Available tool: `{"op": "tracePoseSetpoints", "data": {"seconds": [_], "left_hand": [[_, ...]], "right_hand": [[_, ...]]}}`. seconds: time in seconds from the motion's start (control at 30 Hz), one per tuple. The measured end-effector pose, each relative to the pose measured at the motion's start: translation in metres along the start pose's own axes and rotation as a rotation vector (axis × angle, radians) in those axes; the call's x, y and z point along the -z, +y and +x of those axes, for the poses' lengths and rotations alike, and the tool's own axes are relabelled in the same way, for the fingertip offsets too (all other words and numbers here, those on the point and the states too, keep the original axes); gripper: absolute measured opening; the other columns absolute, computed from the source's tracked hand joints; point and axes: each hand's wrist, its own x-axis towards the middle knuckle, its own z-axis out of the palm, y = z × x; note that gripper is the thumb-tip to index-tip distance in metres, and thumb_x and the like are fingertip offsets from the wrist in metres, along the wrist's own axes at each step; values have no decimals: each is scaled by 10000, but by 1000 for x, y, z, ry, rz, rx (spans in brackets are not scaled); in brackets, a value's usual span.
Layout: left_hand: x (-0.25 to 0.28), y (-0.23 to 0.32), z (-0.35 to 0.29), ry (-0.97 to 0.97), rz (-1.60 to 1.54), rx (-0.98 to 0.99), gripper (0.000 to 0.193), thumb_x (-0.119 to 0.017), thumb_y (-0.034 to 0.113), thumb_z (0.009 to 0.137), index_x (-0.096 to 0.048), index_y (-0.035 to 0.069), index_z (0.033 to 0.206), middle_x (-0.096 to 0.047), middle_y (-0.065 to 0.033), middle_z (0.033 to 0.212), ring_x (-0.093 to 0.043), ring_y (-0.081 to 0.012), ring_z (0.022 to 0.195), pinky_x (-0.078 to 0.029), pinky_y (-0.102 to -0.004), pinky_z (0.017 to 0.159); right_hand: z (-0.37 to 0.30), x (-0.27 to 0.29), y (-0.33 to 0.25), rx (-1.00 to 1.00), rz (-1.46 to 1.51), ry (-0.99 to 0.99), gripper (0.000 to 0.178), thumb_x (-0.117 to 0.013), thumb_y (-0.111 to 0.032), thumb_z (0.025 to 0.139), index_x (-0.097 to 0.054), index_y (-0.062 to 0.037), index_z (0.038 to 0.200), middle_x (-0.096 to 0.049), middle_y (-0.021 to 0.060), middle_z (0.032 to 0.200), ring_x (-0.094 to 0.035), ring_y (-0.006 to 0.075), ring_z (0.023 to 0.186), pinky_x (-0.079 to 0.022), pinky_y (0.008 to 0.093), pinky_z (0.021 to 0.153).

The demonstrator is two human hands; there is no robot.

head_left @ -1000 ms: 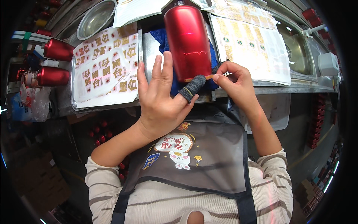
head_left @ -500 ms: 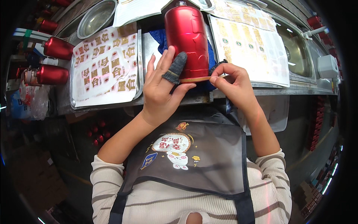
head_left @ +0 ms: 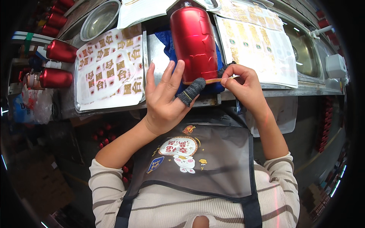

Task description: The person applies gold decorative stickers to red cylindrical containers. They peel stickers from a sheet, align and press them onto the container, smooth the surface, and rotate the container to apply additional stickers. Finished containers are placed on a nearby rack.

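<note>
Bottle: the red bottle (head_left: 193, 41) is laid over the blue cloth (head_left: 163, 40), its neck pointed away, its base turned to the hands.
Strip: the thin orange strip (head_left: 215, 80) is stretched from the base edge to the right.
Left hand: by the left hand (head_left: 166, 102) nothing is grasped – three fingers are spread, and the grey-sleeved finger (head_left: 193, 90), raised half a second ago, is now laid on the strip.
Right hand: by the right hand (head_left: 244, 85) the strip's end is pinched.
Meaning: pressing along the base is apparently resumed – the end seems unattached.
</note>
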Motion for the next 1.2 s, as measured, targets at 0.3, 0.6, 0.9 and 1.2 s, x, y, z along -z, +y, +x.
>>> {"op": "tracePoseSetpoints", "data": {"seconds": [0.3,0.6,0.9,1.2], "left_hand": [[-18,14,38,51,129,-64,269,-778,145,708,-766,112,974,-527,-236,1423,-549,-477,1230,-285,-697,1047],[-11,-4,-25,61,-195,215,536,-855,171,715,-683,-14,1187,-502,-265,1433,-537,-395,1289,-309,-615,1093],[-7,-7,-21,16,-93,82,352,-832,146,738,-746,64,1069,-489,-263,1447,-542,-430,1275,-266,-643,1093],[-11,9,30,47,72,-102,179,-774,166,701,-730,121,869,-538,-204,1424,-566,-430,1233,-282,-715,1035]], "right_hand": [[1,-2,2,13,5,8,65,-654,-51,863,-645,9,841,-599,-22,798,-523,4,658,-390,167,566],[-2,-4,-7,-27,5,-8,78,-666,-62,858,-643,9,834,-596,-23,771,-501,1,636,-387,178,565],[0,0,-1,-12,16,-17,46,-628,-48,841,-610,-21,808,-571,-43,791,-481,-1,695,-363,165,594],[2,-2,1,18,37,-1,50,-651,-36,850,-644,10,830,-610,-23,788,-521,6,663,-398,167,576]]}}
